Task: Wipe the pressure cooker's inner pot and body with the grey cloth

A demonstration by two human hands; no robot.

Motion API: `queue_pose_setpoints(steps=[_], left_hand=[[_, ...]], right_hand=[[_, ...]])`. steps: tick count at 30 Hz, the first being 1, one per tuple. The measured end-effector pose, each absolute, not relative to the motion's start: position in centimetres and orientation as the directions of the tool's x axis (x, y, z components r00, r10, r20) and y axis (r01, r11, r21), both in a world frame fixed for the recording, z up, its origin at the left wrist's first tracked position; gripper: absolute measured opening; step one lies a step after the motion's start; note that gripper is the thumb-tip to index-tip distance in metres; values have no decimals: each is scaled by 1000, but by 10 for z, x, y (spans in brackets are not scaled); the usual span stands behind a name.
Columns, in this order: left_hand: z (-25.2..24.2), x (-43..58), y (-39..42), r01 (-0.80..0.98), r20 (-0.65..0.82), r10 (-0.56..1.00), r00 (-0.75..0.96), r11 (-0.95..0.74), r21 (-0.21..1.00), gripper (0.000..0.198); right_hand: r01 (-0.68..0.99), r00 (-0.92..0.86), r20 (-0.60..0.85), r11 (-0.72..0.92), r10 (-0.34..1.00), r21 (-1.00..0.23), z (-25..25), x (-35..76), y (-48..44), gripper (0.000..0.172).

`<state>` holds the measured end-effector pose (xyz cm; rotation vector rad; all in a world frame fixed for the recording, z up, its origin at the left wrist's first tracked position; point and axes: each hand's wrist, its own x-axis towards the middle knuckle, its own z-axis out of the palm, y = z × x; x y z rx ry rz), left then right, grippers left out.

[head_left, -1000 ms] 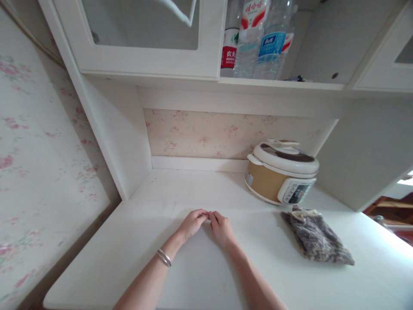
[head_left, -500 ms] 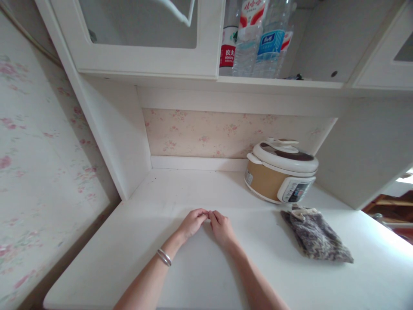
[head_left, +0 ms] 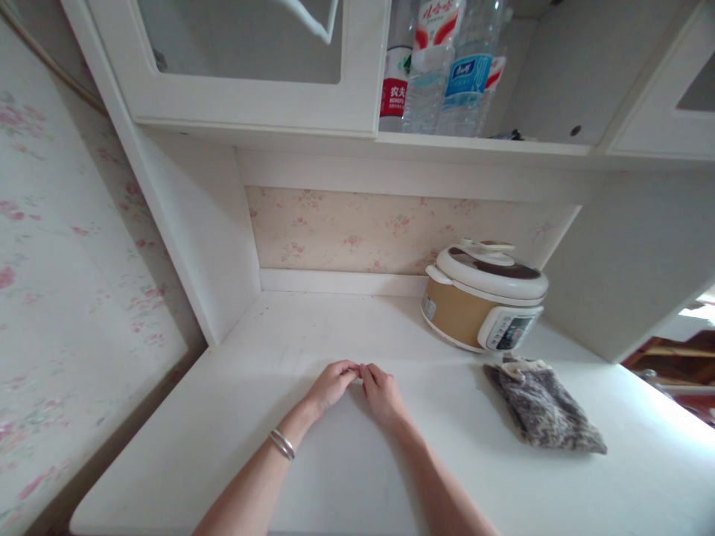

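My left hand (head_left: pixel 331 386) and my right hand (head_left: pixel 383 393) rest side by side on the white counter (head_left: pixel 268 417), fingers curled in loose fists, knuckles touching. I see nothing held in either one. A silver bangle (head_left: pixel 281 444) sits on my left wrist. A folded grey patterned cloth (head_left: pixel 541 413) lies on the counter to the right of my hands. Behind it stands a tan and white electric cooker (head_left: pixel 485 295) with its lid closed.
A white cabinet with a glass door (head_left: pixel 246 59) hangs above the counter. Several water bottles (head_left: pixel 447 67) stand on the open shelf beside it. Floral wallpaper (head_left: pixel 380 231) covers the back wall and the left wall. The counter's front edge runs along the bottom.
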<state>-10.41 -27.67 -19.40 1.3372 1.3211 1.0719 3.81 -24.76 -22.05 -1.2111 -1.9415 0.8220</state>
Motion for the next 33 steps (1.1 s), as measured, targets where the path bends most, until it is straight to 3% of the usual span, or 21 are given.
queue_pose_setpoints(steps=[14,33], left_hand=[[-203,-107,-273,188,33,998,60,-44,981,31],[-198,-106,-275,175,-8,998,64,-3,984,31]], right_hand=[[482,-321,223,362,920,-798,-222,38,-247,38],[488,-337,229,378,913,-787,-224,38,-247,37]])
